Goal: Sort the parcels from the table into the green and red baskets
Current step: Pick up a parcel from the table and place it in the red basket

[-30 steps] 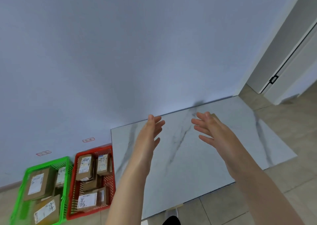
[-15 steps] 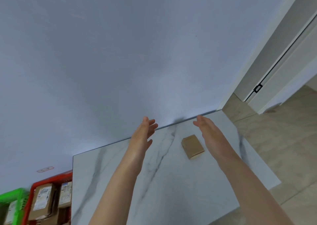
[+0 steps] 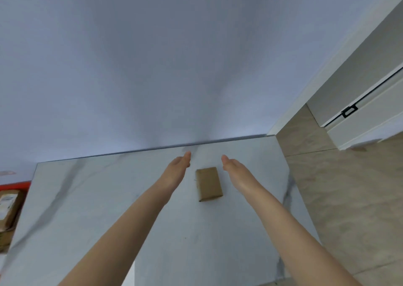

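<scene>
One small brown cardboard parcel [image 3: 209, 183] lies flat on the white marble table [image 3: 87, 198], near its far edge. My left hand [image 3: 176, 169] hovers just left of the parcel with straight fingers, apart from it. My right hand [image 3: 234, 168] hovers just right of it, fingers straight too, and holds nothing. A corner of the red basket [image 3: 15, 185] shows at the left edge, with labelled parcels [image 3: 7, 205] inside. The green basket is out of view.
A plain blue-grey wall [image 3: 174, 67] rises directly behind the table. Beige floor tiles [image 3: 349, 198] lie to the right, and a white door frame [image 3: 359, 89] stands at the far right.
The view has swung right and closer, so the baskets slid off to the left. Both hands have come in towards the parcel, one on each side of it.
</scene>
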